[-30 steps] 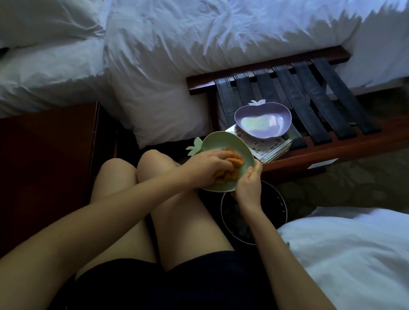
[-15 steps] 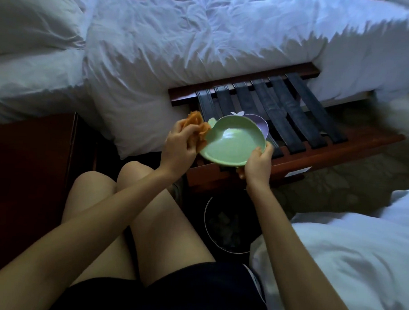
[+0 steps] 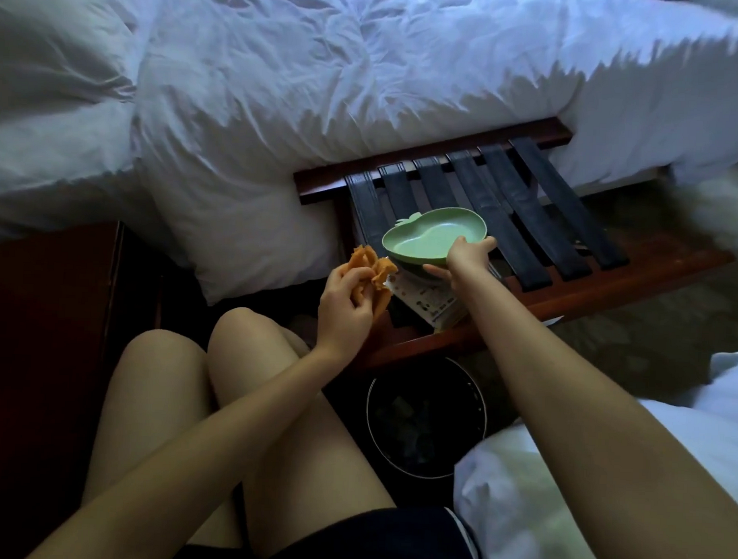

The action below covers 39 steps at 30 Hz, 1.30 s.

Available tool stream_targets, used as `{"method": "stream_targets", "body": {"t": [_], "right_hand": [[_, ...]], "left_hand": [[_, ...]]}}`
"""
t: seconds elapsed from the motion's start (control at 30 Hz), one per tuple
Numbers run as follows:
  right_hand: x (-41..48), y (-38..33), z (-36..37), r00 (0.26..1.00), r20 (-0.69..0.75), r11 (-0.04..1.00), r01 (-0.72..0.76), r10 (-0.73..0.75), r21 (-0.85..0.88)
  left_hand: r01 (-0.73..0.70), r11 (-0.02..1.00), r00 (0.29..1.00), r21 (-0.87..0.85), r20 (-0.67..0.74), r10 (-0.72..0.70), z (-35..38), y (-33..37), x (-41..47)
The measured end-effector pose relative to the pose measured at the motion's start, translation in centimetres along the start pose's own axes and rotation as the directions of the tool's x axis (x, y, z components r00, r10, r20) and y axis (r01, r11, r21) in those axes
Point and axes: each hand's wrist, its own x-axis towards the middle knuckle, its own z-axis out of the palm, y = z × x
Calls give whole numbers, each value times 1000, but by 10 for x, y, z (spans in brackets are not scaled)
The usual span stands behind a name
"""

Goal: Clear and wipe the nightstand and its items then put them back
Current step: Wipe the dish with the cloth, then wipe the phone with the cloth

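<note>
Dim bedside, luggage rack (image 3: 526, 293) as staging. Right hand (image 3: 464, 257) pinches green fruit-shaped bowl (image 3: 427, 235) by its near rim, low over the booklets (image 3: 425, 302). Left hand (image 3: 345, 307), apart, grips orange cloth (image 3: 370, 264). Lower bowl level, centred on stack. Release once seated, so it can't slide between straps.

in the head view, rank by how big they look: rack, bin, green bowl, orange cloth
1. rack
2. bin
3. green bowl
4. orange cloth, bunched in the left hand, so its full size is unsure
</note>
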Motion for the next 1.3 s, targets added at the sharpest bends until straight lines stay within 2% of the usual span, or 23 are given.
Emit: {"method": "stream_targets", "body": {"t": [0.07, 0.17, 0.27, 0.4, 0.5, 0.53, 0.57, 0.6, 0.63, 0.67, 0.73, 0.77, 0.83, 0.9, 0.93, 1.0, 1.1, 1.2, 1.3], "right_hand": [[6, -2, 4, 993, -59, 991, -102, 107, 81], [11, -6, 10, 979, -173, 992, -118, 110, -39], [12, -6, 11, 938, -295, 983, -179, 184, 43], [2, -2, 14, 923, -306, 971, -204, 232, 121], [-8, 2, 9, 945, -282, 986, -165, 167, 30], [-10, 7, 6, 961, -264, 986, -116, 81, -117], [-12, 12, 4, 978, -209, 952, -63, -1, -299], [-15, 15, 3, 982, -145, 858, 29, -120, -513], [-21, 17, 4, 972, -72, 768, 130, -223, -627], [-29, 17, 6, 956, -14, 733, 216, -294, -645], [-44, 17, 19, 920, 150, 736, 382, -363, -559], [-53, 17, 26, 903, 268, 766, 428, -336, -480], [-74, 18, 42, 834, 525, 855, 391, -173, -339], [-95, 21, 55, 709, 705, 920, 283, -10, -271], [-102, 24, 62, 647, 763, 935, 270, 2, -231], [-113, 30, 77, 591, 805, 955, 265, -52, -133], [-131, 35, 99, 618, 779, 957, 276, -106, -89], [-146, 45, 118, 652, 750, 969, 238, -107, -68], [-167, 57, 139, 646, 754, 962, 264, -119, -74]], "left_hand": [[-8, 1000, 1000, -7, -8, 8, 1, -3, -1], [-7, 1000, 1000, -13, -16, 6, 2, -6, -5], [-22, 999, 1000, -35, -8, 22, 1, -7, -10], [10, 998, 999, -66, -35, -12, -1, -4, -5], [42, 995, 998, -96, -45, -46, -3, -3, 0], [56, 991, 997, -118, -43, -61, -4, -3, 1], [81, 986, 995, -149, -40, -88, -4, -4, 2], [126, 972, 990, -196, -36, -135, -6, -4, 3], [186, 948, 979, -259, -28, -200, -8, -3, 5], [241, 909, 965, -340, -12, -260, -12, -1, 7], [287, 825, 948, -487, 21, -317, -21, 2, 11], [285, 805, 947, -520, 24, -320, -26, 4, 13], [271, 797, 951, -539, 23, -308, -39, 6, 16], [260, 796, 954, -547, 16, -300, -54, 7, 18], [260, 789, 952, -557, 12, -305, -61, 7, 19], [245, 789, 951, -564, -18, -308, -78, 7, 19], [219, 760, 955, -612, -24, -295, -109, 6, 16], [236, 634, 924, -736, -33, -381, -146, 2, 11], [250, 513, 850, -821, -67, -522, -179, -4, 1]]}}
